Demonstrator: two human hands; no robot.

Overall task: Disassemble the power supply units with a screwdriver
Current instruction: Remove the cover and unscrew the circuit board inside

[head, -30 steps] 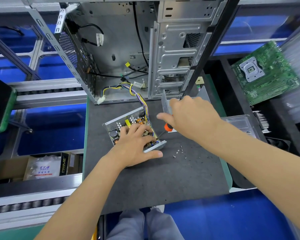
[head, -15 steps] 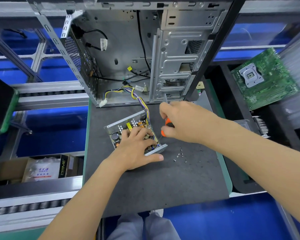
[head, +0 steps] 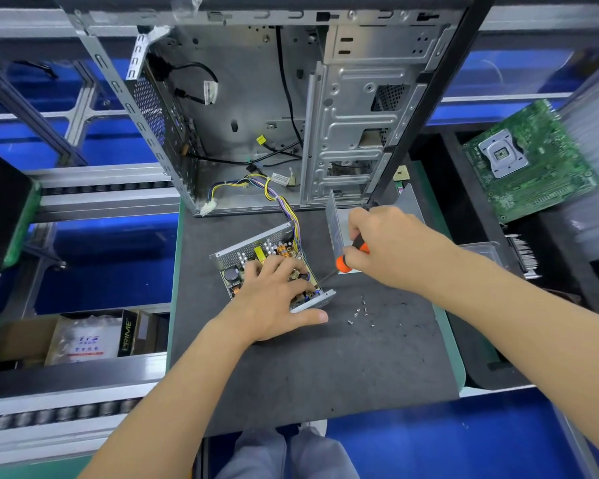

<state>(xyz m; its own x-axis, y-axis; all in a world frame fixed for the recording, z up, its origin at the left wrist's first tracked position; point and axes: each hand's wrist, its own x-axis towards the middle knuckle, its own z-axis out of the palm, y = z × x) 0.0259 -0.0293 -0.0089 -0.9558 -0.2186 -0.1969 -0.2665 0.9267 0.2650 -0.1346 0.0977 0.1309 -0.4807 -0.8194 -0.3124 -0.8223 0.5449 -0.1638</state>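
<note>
Two bare hands work over an opened power supply unit (head: 256, 261) lying on the dark mat of the desk (head: 325, 375), near the mat's far left part and just in front of an empty computer case (head: 291, 115). The left hand (head: 274, 302) lies flat on the unit's circuit board, fingers (head: 284, 267) spread and relaxed over the components, thumb stretched out along the near edge on the mat. The right hand (head: 391, 247) has its fingers curled tightly round the orange-and-black handle of a screwdriver (head: 346, 261), whose thin shaft slants down and left so that the tip meets the unit's near right corner. A bundle of coloured wires (head: 281, 198) runs from the unit's far side into the case. A few small loose screws (head: 360, 311) lie on the mat just right of the unit. A bent metal cover (head: 334, 219) stands behind the right hand. Far right, a green motherboard (head: 529, 160) lies tilted beyond the desk.
</note>
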